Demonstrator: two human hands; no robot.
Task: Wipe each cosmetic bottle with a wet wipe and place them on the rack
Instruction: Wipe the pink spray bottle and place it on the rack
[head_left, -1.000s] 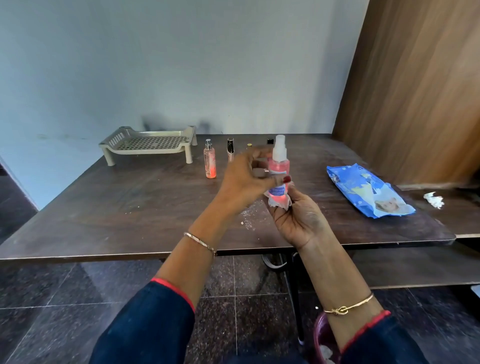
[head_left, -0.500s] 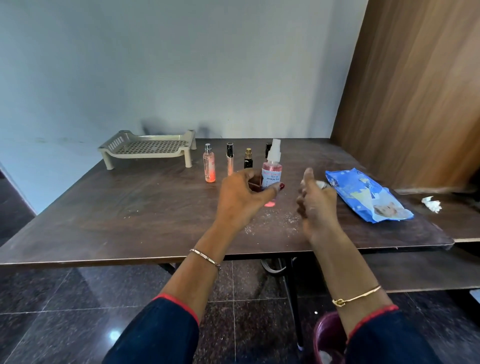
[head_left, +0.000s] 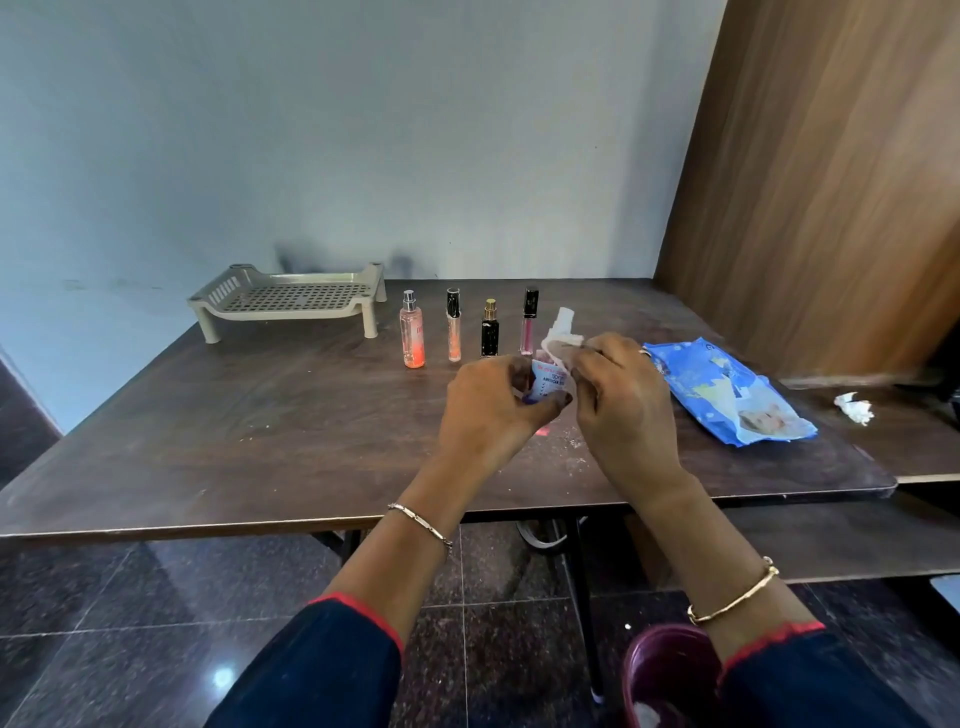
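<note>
My left hand (head_left: 493, 410) grips a pink spray bottle (head_left: 548, 382) with a white pump top, held just above the table's middle. My right hand (head_left: 621, 400) pinches a white wet wipe (head_left: 557, 347) against the bottle's upper part. Behind the hands stand several other bottles in a row: a pink mist bottle (head_left: 413, 338), a slim orange tube (head_left: 454, 332), a black bottle with gold cap (head_left: 489, 335) and a pink lip gloss tube (head_left: 529, 322). The beige perforated rack (head_left: 291, 301) stands at the back left with nothing on it.
A blue wet-wipe pack (head_left: 727, 395) lies on the dark wooden table (head_left: 260, 415) to the right of my hands. A crumpled used wipe (head_left: 854, 408) lies further right. A maroon bin (head_left: 667, 675) sits on the floor below. A wooden panel rises at the right.
The bottle went from raised in both hands down towards the table. My right hand let go of it, moved right, then came back with the wipe onto the bottle's top.
</note>
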